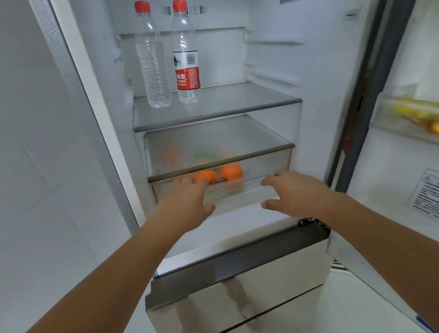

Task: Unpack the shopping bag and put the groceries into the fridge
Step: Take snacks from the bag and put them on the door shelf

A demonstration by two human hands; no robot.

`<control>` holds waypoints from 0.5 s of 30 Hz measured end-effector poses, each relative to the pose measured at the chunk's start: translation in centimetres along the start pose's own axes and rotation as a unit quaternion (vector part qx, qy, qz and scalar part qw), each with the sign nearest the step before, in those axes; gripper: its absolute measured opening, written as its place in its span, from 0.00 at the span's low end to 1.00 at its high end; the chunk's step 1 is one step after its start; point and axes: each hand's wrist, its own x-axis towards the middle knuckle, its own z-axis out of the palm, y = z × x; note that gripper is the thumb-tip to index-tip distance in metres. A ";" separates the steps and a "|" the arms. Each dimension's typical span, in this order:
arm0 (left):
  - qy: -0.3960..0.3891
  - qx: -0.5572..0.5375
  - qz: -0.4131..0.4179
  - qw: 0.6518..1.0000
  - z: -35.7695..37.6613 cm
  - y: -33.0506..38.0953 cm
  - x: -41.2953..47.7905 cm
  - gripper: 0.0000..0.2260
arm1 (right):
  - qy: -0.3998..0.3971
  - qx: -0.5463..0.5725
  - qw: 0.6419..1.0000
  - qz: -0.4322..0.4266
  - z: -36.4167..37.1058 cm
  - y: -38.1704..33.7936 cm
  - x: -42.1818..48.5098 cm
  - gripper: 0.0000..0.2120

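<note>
The fridge stands open, its door swung away to the right. Both arms reach in toward the clear drawer at the bottom of the compartment. The left hand lies against the left part of the drawer front, fingers stretched up to its top edge and thumb spread below, gripping nothing. The right hand is at the right end of the same front, loosely spread and released, with a gap between fingers and thumb. Both hands are motion-blurred.

Inside the drawer, two oranges show through the front, between the hands. A frosted glass cover lies just above them.

Higher up, two red-capped water bottles stand side by side at the far left of the glass shelf; bare glass runs to their right, up to the side wall.

Below the arms, the steel freezer front juts toward the person. A door bin at right holds yellow and orange packets. A pale wall closes in on the left.
</note>
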 end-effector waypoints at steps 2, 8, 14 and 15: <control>-0.019 -0.012 0.022 1.000 0.2 1.0 -1.0 0.28 | -0.005 0.001 0.999 0.031 0.4 0.1 -2.8 0.29; -0.044 -0.040 0.093 0.994 0.6 4.8 -3.4 0.27 | 0.003 0.042 0.989 0.140 1.5 1.8 -11.8 0.27; -0.057 -0.058 0.193 0.978 0.7 11.8 -6.2 0.26 | 0.029 0.050 0.971 0.234 1.7 3.5 -22.1 0.28; -0.059 -0.063 0.208 0.974 0.8 13.2 -6.8 0.26 | 0.037 0.053 0.967 0.248 1.6 3.6 -23.9 0.28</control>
